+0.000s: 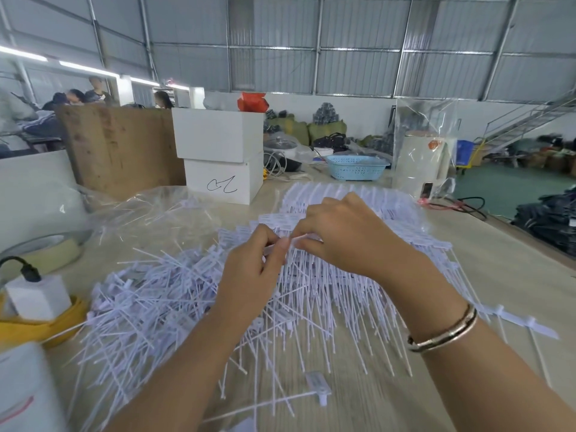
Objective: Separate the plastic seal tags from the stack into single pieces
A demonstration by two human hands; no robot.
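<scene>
Plastic seal tags [327, 275] lie in a layered stack across the middle of the desk [498, 275], their thin tails pointing toward its near edge, with a loose heap of single pieces [149, 304] spread toward the left edge. The left hand [249, 269] and the right hand [346, 235] meet above the stack, and the fingers of both are curled, pinching one white strip [291, 241] between them. Judging from that grip, a piece is being snapped off. A pull made at a slant could tear the thin tail or drag neighbouring tags out of the stack, and the tangled tails could snag and scatter loose pieces over the near edge. A clear plastic bag [156, 213] lies open toward the far left with a few tags inside. A blue basket [355, 168] stands near the far edge; what it holds cannot be seen. Two white boxes [221, 157] sit stacked and closed.
</scene>
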